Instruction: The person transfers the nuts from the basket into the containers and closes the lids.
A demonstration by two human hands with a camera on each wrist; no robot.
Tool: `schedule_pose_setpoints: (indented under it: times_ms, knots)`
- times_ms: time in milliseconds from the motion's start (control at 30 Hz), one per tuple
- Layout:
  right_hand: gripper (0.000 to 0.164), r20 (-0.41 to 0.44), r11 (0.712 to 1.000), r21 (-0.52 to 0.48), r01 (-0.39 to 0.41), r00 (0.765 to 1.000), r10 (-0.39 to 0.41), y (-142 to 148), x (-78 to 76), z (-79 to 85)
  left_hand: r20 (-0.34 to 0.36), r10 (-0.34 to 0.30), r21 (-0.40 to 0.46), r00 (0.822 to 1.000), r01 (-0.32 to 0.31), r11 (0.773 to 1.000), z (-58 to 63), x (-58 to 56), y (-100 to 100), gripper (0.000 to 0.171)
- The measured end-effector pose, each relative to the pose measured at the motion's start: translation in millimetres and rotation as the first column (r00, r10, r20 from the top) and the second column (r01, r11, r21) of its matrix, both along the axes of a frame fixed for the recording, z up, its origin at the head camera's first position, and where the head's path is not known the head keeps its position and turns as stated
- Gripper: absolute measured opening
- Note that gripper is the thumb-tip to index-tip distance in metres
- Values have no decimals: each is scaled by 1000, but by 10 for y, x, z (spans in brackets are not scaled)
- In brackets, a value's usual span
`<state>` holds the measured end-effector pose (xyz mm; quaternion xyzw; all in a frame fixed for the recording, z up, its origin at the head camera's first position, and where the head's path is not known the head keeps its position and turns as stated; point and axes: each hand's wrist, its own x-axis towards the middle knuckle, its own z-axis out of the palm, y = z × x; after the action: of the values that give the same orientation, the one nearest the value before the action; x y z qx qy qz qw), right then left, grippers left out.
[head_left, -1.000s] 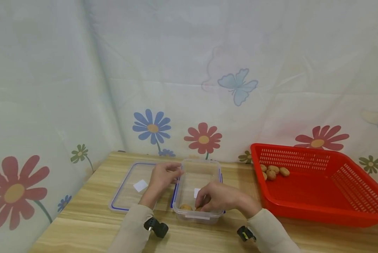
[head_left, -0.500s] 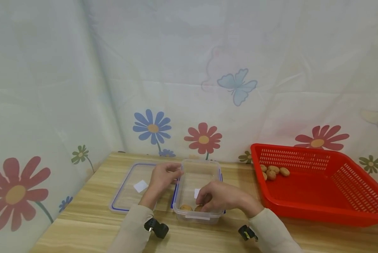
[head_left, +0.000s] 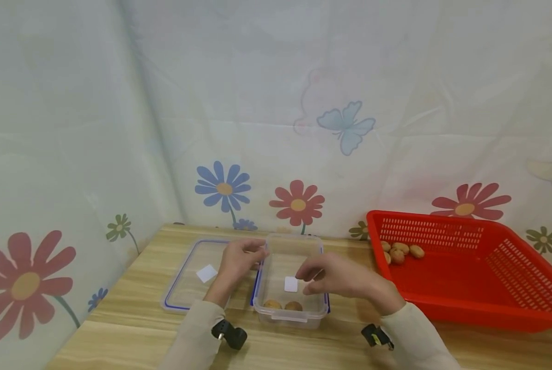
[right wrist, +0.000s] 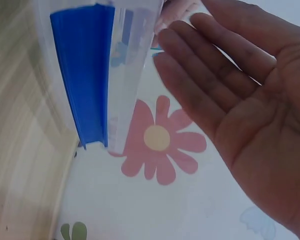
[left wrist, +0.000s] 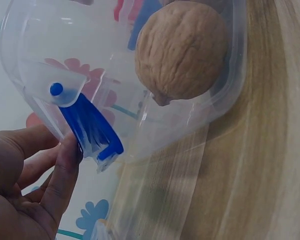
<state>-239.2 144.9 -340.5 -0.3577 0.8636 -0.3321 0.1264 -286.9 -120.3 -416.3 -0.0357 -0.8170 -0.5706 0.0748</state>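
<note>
A clear plastic food container (head_left: 276,267) with blue side clips stands on the table. Two walnuts (head_left: 293,306) lie side by side at its near end; one walnut (left wrist: 182,50) looks large through the wall in the left wrist view. My left hand (head_left: 238,259) grips the container's left edge, fingertips against the wall by a blue clip (left wrist: 87,122). Over the container's right side hovers my right hand (head_left: 338,277), fingers loosely bent and holding nothing. In the right wrist view that hand (right wrist: 250,90) shows its bare palm beside the right blue clip (right wrist: 85,70).
Left of the container lies its clear lid (head_left: 183,288) with a blue seal and a white label (head_left: 206,273). A red plastic basket (head_left: 460,298) stands at the right, several walnuts (head_left: 398,256) in its left corner. A flowered curtain (head_left: 266,103) hangs behind the wooden table (head_left: 118,329).
My right hand has let go of a walnut at the container's near end and risen up and to the right, uncovering it. The left hand has stayed at the container's left edge.
</note>
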Motion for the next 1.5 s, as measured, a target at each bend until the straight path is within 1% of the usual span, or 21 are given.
schedule_pose_setpoints:
  times_ms: [133, 233, 400, 467, 600, 767, 933, 1067, 1200, 1367, 1500]
  knots:
    - [27, -51, 998, -20, 53, 997, -54, 84, 10, 51, 3, 4, -5, 1000, -4, 1000, -3, -13, 0, 31]
    - [30, -106, 997, -47, 54, 993, -58, 144, -4, 86, 0, 3, -8, 1000, -3, 1000, -1, -21, -2, 31]
    - [37, -187, 997, -58, 47, 981, -57, 236, -29, 170, 17, 10, -4, 1000, -10, 1000, 4, -33, 1, 30]
    - [39, -195, 997, -55, 60, 978, -70, 268, -24, 216, 22, 11, -2, 1000, -11, 1000, 11, -37, 1, 30]
    - [42, -218, 996, -55, 73, 972, -83, 334, -18, 299, 11, 4, -8, 1000, -4, 1000, 14, -35, -1, 30]
    - [44, -234, 994, -63, 85, 967, -98, 436, -28, 376, 7, 0, -4, 1000, 0, 1000, 21, -30, -3, 30]
    - [44, -236, 990, -47, 135, 961, -142, 558, -45, 450, 6, 2, -7, 1000, -2, 1000, 21, -29, -3, 30]
    - [43, -266, 983, -29, 184, 946, -185, 692, -66, 513, 14, 4, -7, 1000, -4, 1000, 25, -20, -1, 30]
    - [42, -289, 975, -18, 221, 933, -217, 848, -103, 558, 19, 4, -9, 1000, -4, 1000, 36, -9, -1, 30]
    - [40, -292, 971, -22, 239, 927, -235, 1047, -175, 581, 21, 4, -10, 1000, -4, 1000, 38, -9, 0, 31]
    - [41, -285, 958, 8, 285, 919, -271, 1213, -230, 592, 26, 7, -14, 1000, -6, 1000, 44, -1, -1, 31]
